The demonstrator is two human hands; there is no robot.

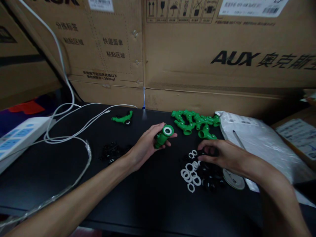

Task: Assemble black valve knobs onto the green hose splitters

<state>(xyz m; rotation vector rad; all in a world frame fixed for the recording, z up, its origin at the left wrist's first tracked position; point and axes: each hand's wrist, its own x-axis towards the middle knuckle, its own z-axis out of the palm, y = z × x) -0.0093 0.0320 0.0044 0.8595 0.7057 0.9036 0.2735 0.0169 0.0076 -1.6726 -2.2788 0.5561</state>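
- The left hand has its thumb and fingers curled around a green pipe fitting, gripping it above the black table, with one end facing the camera and a white ring seated in that end.
- The right hand is at the small parts, thumb and forefinger bent toward each other; whether they pinch a black piece I cannot tell (everything dark blends together there).
- Just below its fingertips lie loose white rings, beside a heap of black parts.
- More green fittings are bunched behind the right hand, near a white plastic bag; another green piece lies well apart, farther left.
- The step in hand looks like choosing a small part while the fitting is held ready.
- From here, I judge, the next move calls for a light, exact fingertip grip on one piece, with the fitting kept steady.
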